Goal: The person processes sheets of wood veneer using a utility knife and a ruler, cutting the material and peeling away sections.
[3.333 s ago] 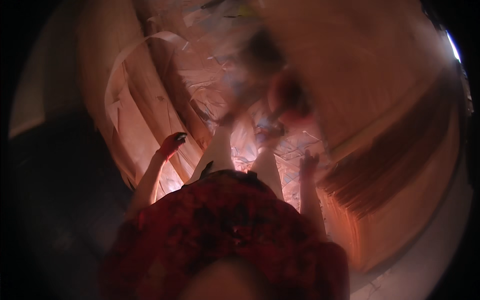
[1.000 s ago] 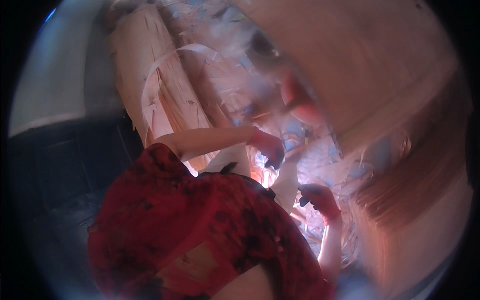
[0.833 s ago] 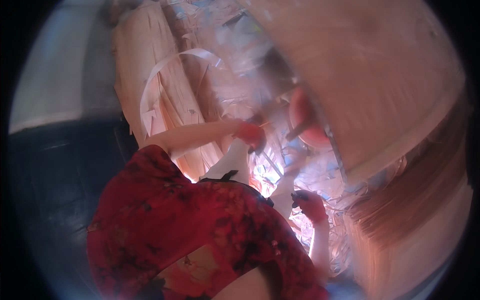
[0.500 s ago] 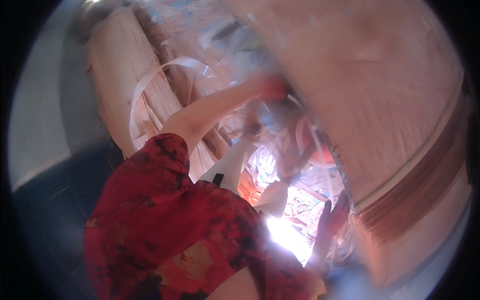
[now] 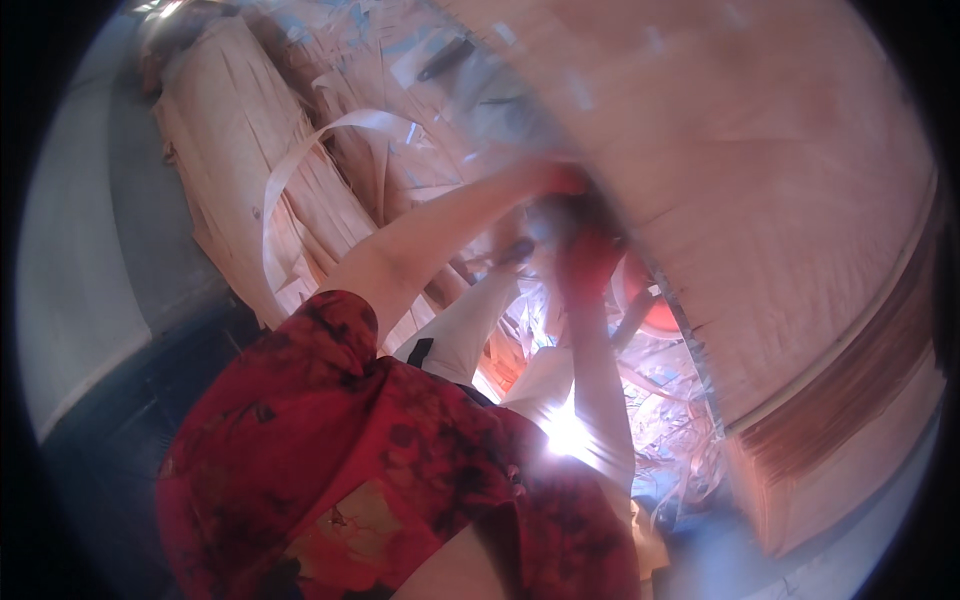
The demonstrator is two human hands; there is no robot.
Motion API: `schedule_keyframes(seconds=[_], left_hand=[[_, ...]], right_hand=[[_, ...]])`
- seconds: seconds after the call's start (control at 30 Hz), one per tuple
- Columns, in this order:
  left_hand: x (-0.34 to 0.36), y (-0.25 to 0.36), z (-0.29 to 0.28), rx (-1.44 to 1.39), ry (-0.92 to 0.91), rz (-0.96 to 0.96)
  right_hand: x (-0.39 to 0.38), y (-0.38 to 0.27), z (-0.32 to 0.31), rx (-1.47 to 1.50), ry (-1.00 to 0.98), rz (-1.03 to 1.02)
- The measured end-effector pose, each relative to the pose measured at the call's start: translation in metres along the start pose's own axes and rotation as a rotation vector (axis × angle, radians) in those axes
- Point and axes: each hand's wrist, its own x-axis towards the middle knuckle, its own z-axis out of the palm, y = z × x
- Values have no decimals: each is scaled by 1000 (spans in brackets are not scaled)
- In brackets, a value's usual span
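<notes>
Along the edge of a large stack of thin wood veneer sheets on the right, my two hands come close together. My left hand, in what looks like a red and dark glove, reaches across to the stack's left edge. Just below it, my right hand, gloved alike, points up toward the same edge. Motion blur and the dark glove parts hide the fingers of both, so I cannot make out whether they grip a sheet.
A bundle of torn veneer lies at the left, with a curled pale strip beside it. Veneer scraps litter the floor around my legs. A round red object sits under the stack's edge. A dark-handled tool lies farther off.
My right hand has swung up from the stack's lower corner to beside my left hand. The left hand has stayed near the edge, shifting only slightly.
</notes>
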Motion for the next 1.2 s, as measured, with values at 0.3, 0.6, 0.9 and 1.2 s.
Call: schedule_keyframes(seconds=[0.3, 0.6, 0.9, 1.2], left_hand=[[-87, 55, -90, -691, -128, -503], [-362, 27, -259, -519, 93, -1233], [-526, 49, -222, 197, -859, -1274], [-254, 230, -177, 27, -927, -521]], right_hand=[[6, 18, 24, -155, 5, 41], [8, 20, 33, -83, -52, -72], [-46, -27, -43, -112, -264, -187], [-68, -113, -67, 1168, -641, -482]])
